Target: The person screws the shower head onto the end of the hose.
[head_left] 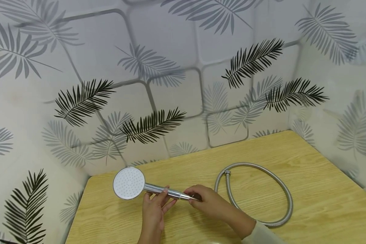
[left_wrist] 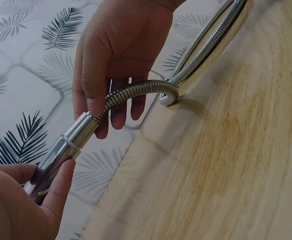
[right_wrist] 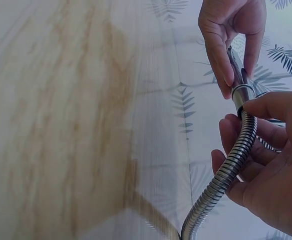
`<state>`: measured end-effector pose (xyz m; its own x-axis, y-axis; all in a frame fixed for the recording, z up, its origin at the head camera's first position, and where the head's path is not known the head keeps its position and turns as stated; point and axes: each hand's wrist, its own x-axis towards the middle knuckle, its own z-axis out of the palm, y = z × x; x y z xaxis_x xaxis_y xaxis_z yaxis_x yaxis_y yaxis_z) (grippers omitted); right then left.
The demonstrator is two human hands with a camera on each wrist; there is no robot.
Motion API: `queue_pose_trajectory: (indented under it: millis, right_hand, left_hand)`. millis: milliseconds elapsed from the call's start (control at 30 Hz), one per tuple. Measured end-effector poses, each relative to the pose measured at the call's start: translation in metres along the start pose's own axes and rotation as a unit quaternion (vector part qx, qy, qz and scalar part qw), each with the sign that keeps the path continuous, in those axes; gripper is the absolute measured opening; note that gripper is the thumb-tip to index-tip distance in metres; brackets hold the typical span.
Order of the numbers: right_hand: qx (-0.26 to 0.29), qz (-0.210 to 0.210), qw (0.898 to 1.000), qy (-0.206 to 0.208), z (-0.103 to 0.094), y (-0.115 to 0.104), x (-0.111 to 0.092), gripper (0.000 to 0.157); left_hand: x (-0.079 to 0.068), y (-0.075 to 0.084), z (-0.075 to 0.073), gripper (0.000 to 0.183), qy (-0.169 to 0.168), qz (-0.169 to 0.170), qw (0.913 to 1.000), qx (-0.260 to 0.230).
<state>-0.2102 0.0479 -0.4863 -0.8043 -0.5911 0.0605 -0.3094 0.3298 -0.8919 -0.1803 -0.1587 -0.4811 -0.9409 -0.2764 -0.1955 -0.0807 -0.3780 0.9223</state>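
Observation:
A shower head (head_left: 128, 183) with a round white spray face and chrome handle is held above the table, its face towards the head camera. My left hand (head_left: 154, 211) grips the handle (left_wrist: 60, 155) with thumb and fingers near its lower end. At that end, my right hand (head_left: 211, 203) pinches the conical metal end of the shower hose (right_wrist: 226, 175), which joins the handle in line. In the right wrist view the ribbed hose runs down past the right palm, and the fingers partly hide the joint.
The rest of the metal hose (head_left: 288, 193) lies in a wide loop on the wooden table (head_left: 109, 220), right of the hands. Its free end has a metal nut (head_left: 227, 172). Behind the table stands a wall (head_left: 177, 95) with leaf-patterned paper.

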Motion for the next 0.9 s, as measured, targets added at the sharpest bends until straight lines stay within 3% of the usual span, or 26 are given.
queue_pose_trajectory:
  millis: [167, 400, 700, 900]
  right_hand:
    - [-0.023, -0.001, 1.0, 0.0, -0.002, -0.001, 0.0, 0.03]
    - [-0.068, 0.004, 0.998, -0.003, -0.003, 0.002, 0.0, 0.03]
    - [-0.145, 0.011, 0.989, 0.016, 0.0, 0.002, 0.002, 0.029]
    - [-0.16, 0.011, 0.987, 0.027, -0.002, 0.002, 0.003, 0.027]
  left_hand:
    - [0.003, -0.003, -0.003, 0.053, 0.011, -0.004, 0.9999, 0.01]
    - [0.007, -0.007, -0.007, 0.046, 0.021, -0.01, 0.9996, 0.017]
    - [0.01, -0.013, -0.011, 0.036, 0.007, -0.029, 0.9989, 0.036]
    - [0.011, -0.013, -0.013, 0.035, -0.002, -0.042, 0.9984, 0.038]
